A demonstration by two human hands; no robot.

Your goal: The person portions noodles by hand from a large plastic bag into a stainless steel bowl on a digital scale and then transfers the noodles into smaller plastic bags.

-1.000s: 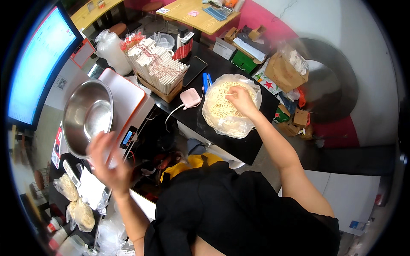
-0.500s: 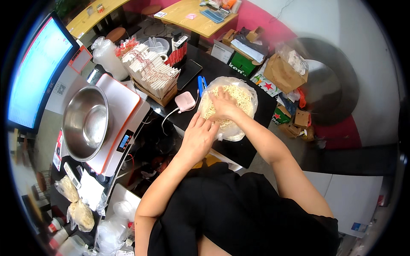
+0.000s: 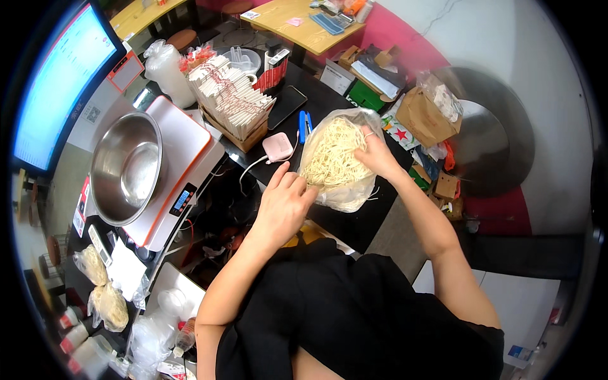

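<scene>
Pale thin noodles point(image 3: 335, 152) fill a clear plastic bag point(image 3: 347, 201) lying wide open on the black table. My right hand point(image 3: 378, 157) grips the bag's right side, its thumb over the noodles and its fingers partly hidden by the plastic. At the near left edge of the bag, my left hand point(image 3: 284, 206) pinches the rim between thumb and fingers, with the forefinger held out. A few loose strands lie on the tabletop by the bag's near right side. Just beyond the bag sits a blue stapler point(image 3: 305, 126).
Left of the bag are a pink charger point(image 3: 277, 147) with a white cable, a phone point(image 3: 287, 106) and a box of paper-wrapped chopsticks point(image 3: 231, 98). Farther left, a steel bowl point(image 3: 126, 169) rests on a white scale point(image 3: 183, 149) beside a monitor point(image 3: 63, 88). Cartons point(image 3: 430, 114) stand at the right.
My right hand has moved right, from on top of the noodles to the bag's right side. The bag's mouth is spread wider. My left hand stays at the near left rim.
</scene>
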